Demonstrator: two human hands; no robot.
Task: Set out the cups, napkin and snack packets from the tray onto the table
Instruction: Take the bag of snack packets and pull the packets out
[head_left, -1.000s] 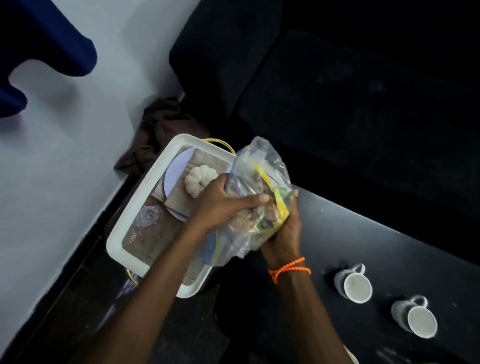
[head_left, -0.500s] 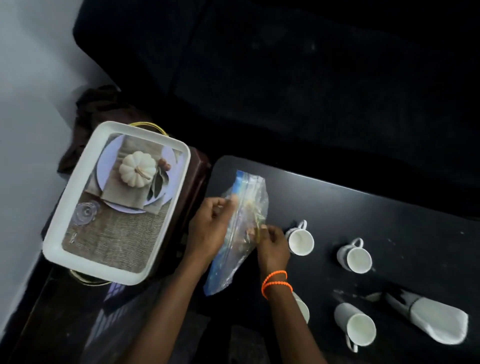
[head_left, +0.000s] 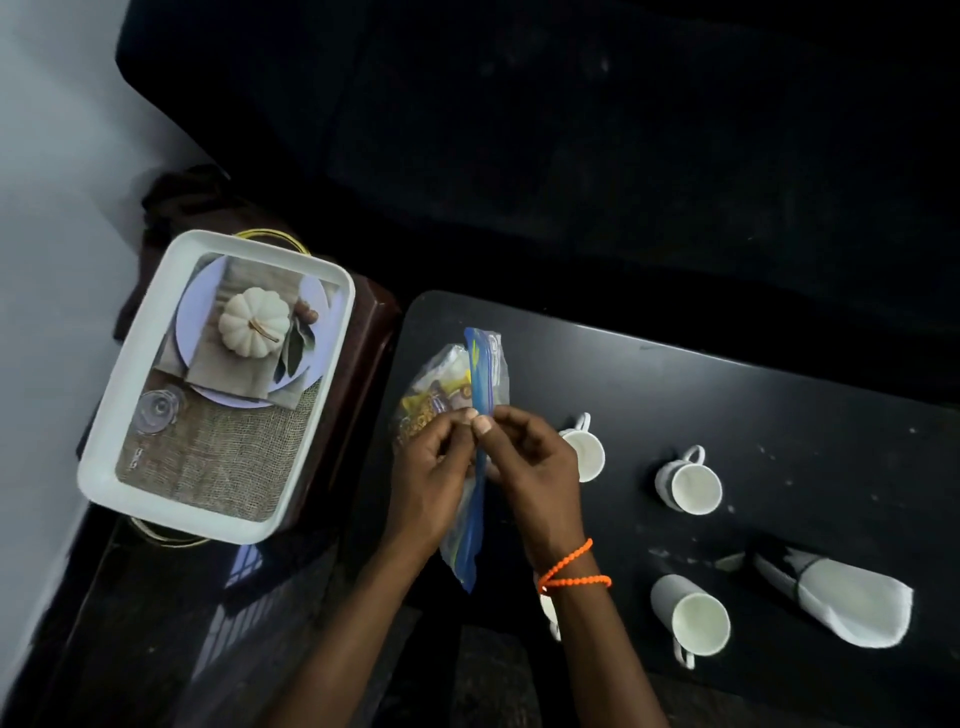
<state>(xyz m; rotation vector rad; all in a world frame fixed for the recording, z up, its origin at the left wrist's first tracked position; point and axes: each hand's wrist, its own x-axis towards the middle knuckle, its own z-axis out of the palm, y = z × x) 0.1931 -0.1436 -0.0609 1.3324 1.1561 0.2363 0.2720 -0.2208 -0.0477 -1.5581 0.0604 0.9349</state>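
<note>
A clear zip bag (head_left: 457, 384) with a blue seal strip holds snack packets and stands upright over the left end of the black table (head_left: 727, 395). My left hand (head_left: 431, 467) and my right hand (head_left: 530, 467) both pinch the blue seal from either side. Several white cups sit on the table: one (head_left: 584, 449) just right of my right hand, another (head_left: 691, 480) further right, a third (head_left: 693, 618) near the front, and one (head_left: 548, 610) mostly hidden by my right wrist. A rolled white napkin (head_left: 852, 603) lies at the right. The white tray (head_left: 109, 457) stands at the left.
The tray rests on a dark brown stand (head_left: 363, 353) beside the table; its floor is a printed picture of a pumpkin on a plate. A dark sofa (head_left: 571, 130) fills the back. A brown cloth (head_left: 182, 197) lies behind the tray by the white wall.
The bag has come off the tray over to the table's left end. Both hands have shifted from gripping its body to pinching the blue seal at its top.
</note>
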